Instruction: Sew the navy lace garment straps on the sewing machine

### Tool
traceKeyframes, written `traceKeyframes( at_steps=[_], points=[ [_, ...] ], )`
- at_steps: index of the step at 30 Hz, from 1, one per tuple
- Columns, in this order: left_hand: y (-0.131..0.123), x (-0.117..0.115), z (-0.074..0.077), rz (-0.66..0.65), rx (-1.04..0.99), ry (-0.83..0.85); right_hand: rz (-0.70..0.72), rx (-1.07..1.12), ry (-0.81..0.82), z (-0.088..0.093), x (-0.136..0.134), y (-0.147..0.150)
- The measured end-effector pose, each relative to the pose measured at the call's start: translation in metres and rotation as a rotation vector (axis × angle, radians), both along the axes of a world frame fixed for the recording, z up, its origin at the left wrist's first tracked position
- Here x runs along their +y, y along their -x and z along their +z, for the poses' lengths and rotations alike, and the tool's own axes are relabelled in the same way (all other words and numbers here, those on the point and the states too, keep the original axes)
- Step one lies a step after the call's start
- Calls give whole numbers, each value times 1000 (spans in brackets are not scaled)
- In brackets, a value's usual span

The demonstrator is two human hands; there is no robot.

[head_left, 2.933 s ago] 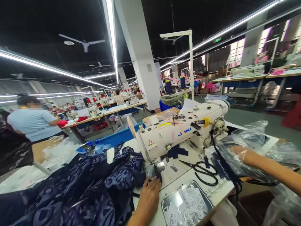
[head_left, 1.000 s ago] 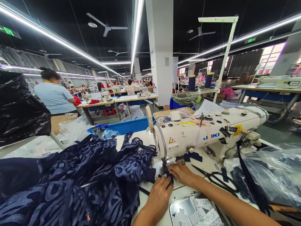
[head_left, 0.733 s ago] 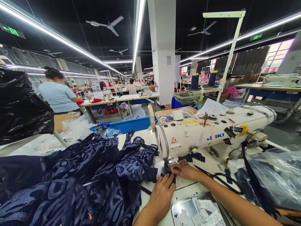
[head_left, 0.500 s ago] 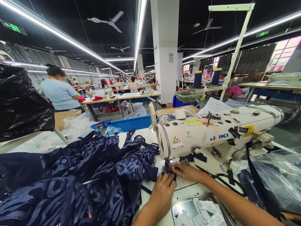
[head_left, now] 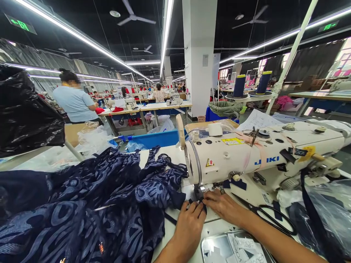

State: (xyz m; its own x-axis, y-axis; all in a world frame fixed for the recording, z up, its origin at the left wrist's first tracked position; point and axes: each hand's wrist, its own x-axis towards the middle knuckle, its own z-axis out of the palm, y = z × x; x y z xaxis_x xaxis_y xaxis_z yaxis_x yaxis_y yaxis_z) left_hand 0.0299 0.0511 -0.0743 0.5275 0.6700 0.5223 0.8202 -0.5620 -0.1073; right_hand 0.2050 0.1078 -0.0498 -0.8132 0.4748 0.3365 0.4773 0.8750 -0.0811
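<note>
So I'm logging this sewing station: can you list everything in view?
sewing machine: one, cream, on the table, centre right
fabric: one heap, navy patterned, left of the machine
scissors: one pair, black, right of the hands
tray: one, metal, holding labels, bottom edge
thread cones: two, blue, on a stand behind
plastic bag: one, clear, far right
co-worker: one, light blue shirt, far left
left hand: on dark cloth at the needle
right hand: beside it, under the machine head

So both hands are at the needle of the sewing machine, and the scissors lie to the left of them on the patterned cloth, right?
Not quite: in the head view the scissors lie right of the hands, on the table, not on the cloth. The left hand and right hand are at the sewing machine needle.
</note>
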Motion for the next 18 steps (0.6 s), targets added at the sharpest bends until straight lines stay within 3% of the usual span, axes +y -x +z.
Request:
traceKeyframes(
  at_steps=[7, 13, 18],
  points=[
    [3, 1, 1, -42, -25, 24, -1, -91, -198, -8, -8, 5],
    [8, -4, 17, -70, 16, 120, -60, -93, -283, -12, -15, 11],
    [9, -3, 18, 87, 83, 111, -32, -84, -296, -13, -12, 13]
  ],
)
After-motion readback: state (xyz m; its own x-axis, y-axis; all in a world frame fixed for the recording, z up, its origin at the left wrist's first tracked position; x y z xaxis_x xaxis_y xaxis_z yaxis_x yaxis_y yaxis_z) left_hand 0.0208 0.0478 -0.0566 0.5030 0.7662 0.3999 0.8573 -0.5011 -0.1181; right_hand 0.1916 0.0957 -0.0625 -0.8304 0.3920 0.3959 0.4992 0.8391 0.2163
